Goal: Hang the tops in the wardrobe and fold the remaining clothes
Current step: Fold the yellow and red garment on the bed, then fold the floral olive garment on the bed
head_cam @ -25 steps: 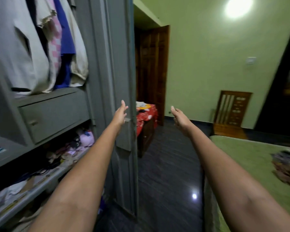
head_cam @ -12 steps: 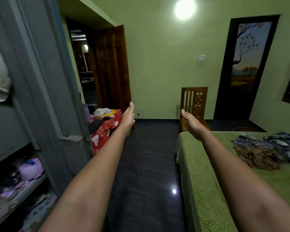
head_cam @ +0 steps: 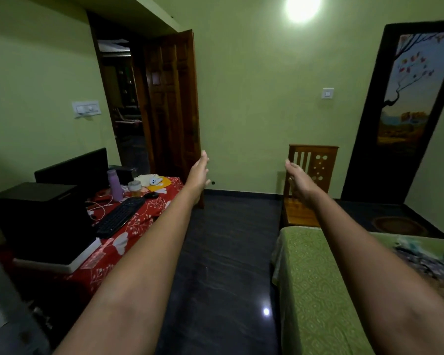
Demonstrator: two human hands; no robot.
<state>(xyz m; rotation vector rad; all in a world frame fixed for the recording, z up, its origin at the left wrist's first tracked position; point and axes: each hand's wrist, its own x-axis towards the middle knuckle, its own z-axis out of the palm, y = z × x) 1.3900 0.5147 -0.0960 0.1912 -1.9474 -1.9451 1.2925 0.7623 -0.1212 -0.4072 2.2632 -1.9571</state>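
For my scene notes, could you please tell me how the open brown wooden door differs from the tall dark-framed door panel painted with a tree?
The brown wooden door stands swung open beside a dark doorway, while the tree-painted panel lies flat against the wall. The wooden door shows plain carved panels; the painted one bears a tree with coloured leaves above a landscape. The wooden door is left of the wooden chair, the painted one right. Both reach the floor.

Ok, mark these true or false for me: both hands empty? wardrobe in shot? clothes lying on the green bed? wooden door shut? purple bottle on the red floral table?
1. Both hands, left hand and right hand, hold nothing: true.
2. The wardrobe is in view: false, none shows.
3. A patterned clothes pile lies on the green patterned bedspread: true.
4. The brown wooden door is shut: false, it stands open.
5. A purple bottle stands on the red floral tablecloth: true.
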